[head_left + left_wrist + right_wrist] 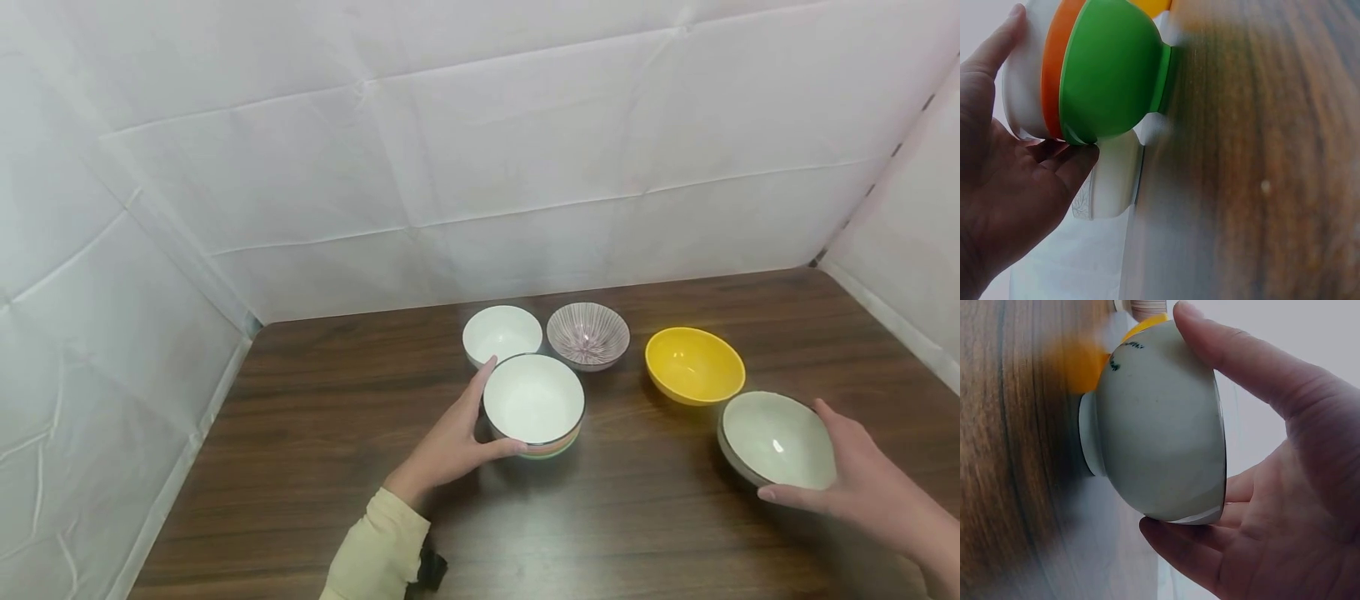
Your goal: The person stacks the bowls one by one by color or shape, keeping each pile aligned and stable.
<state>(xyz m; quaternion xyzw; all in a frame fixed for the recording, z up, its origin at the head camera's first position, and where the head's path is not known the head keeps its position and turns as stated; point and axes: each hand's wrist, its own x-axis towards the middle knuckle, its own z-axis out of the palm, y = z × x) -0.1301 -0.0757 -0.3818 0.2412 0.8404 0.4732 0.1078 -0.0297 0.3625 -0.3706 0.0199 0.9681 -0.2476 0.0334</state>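
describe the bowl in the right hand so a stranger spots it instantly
On the dark brown wood-grain table, look right to the glossy yellow round bowl. Just nearer the camera, the right hand holds the pale grey-green round bowl. Its muted colour and thin dark rim set it apart from the all-yellow one.

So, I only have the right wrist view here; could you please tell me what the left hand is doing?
Observer: The left hand holds a dark-rimmed white bowl.
Operator: Thank you; which colours show lower down, beneath the white?
Observer: Orange and green, as the left wrist view shows.
Operator: And is anything inside the pale bowl that the right hand holds?
Observer: From the head view, I see nothing in the visible part of its inside.
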